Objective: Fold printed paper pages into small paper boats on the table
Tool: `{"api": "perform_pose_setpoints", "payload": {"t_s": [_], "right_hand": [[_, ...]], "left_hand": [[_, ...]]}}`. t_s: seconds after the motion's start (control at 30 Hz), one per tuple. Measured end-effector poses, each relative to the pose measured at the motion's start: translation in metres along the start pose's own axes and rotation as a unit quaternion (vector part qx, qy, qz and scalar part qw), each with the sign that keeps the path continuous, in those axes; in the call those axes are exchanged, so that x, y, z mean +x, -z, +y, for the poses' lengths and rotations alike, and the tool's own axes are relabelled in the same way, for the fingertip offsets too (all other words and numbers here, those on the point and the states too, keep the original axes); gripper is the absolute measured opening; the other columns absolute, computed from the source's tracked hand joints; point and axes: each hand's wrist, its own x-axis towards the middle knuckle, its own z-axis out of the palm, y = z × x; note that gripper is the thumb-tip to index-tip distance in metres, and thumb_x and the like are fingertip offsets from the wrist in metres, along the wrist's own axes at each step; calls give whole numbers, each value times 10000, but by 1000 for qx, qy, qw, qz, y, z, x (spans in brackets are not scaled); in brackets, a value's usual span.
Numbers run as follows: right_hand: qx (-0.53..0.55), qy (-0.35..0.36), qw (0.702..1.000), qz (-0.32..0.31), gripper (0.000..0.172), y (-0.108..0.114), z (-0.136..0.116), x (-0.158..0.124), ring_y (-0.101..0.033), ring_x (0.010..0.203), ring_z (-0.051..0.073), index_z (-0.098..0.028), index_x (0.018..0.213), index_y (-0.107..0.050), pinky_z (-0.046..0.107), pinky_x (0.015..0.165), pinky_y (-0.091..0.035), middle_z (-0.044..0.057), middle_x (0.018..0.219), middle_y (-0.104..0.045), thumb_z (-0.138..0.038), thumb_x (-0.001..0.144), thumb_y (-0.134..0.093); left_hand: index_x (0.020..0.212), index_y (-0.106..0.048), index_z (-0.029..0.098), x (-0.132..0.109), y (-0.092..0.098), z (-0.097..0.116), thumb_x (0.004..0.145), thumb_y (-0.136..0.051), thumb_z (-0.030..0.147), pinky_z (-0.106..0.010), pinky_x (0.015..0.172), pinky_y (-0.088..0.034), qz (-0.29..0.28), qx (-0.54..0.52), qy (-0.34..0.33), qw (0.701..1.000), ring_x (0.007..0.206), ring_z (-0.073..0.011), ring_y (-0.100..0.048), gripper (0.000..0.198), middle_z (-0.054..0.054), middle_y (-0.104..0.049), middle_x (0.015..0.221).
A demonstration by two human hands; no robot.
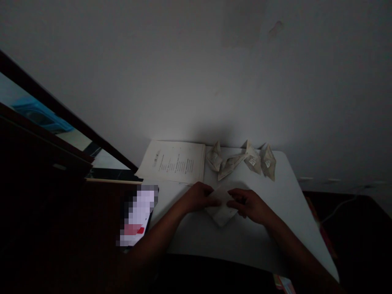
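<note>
A small folded piece of paper (222, 214), pointed toward me, is held between my two hands above the white table. My left hand (200, 197) grips its left side with the thumb on top. On the right side my right hand (247, 205) pinches the paper between thumb and fingers. Beyond my hands stand folded paper boats: one (214, 157) near the printed sheets, one (231, 165) tilted beside it, one (253, 158) further right, and one (268, 162) at the right end.
A stack of printed sheets (176, 161) lies at the table's back left. A phone-like device (139, 218), partly pixelated, is at the left edge. The white table (284, 183) meets a grey wall. A blue object (43, 114) shows at far left.
</note>
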Motion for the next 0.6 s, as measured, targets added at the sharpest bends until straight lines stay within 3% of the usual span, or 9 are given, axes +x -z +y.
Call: {"api": "perform_pose_setpoints", "payload": {"t_s": [0.1, 0.23, 0.37, 0.6], "right_hand": [[-8, 26, 1000, -10, 358, 2, -2, 1, -457, 397, 77, -160, 1058, -596, 203, 391, -351, -68, 524, -508, -330, 747, -651], [51, 30, 998, -1, 468, 9, -2, -5, -550, 517, 106, -162, 1089, -592, 237, 510, -448, -34, 618, -588, -304, 666, -733], [103, 30, 994, 17, 390, 12, 1, -8, -571, 541, 126, -138, 987, -660, 282, 573, -480, 5, 619, -636, -351, 667, -730], [107, 39, 993, 21, 312, 12, -2, -3, -586, 509, 128, -126, 918, -710, 268, 539, -484, 25, 578, -659, -364, 718, -694]], "left_hand": [[703, -687, 106, 4, -3, 2, 612, -707, 297, -211, 505, -363, -4, 24, -11, 1000, 568, -126, -539, 213, 11, -611, 615], [738, -694, 95, 5, -8, -6, 624, -703, 287, -223, 554, -400, 33, -44, -19, 998, 587, -131, -554, 223, 3, -629, 639], [776, -700, 86, 3, -6, -12, 612, -727, 312, -246, 599, -435, 49, -88, -14, 995, 628, -151, -586, 280, -27, -665, 709], [765, -699, 98, 1, -7, -11, 625, -718, 309, -247, 594, -445, 70, -93, -4, 993, 636, -159, -609, 254, -31, -679, 711]]}}
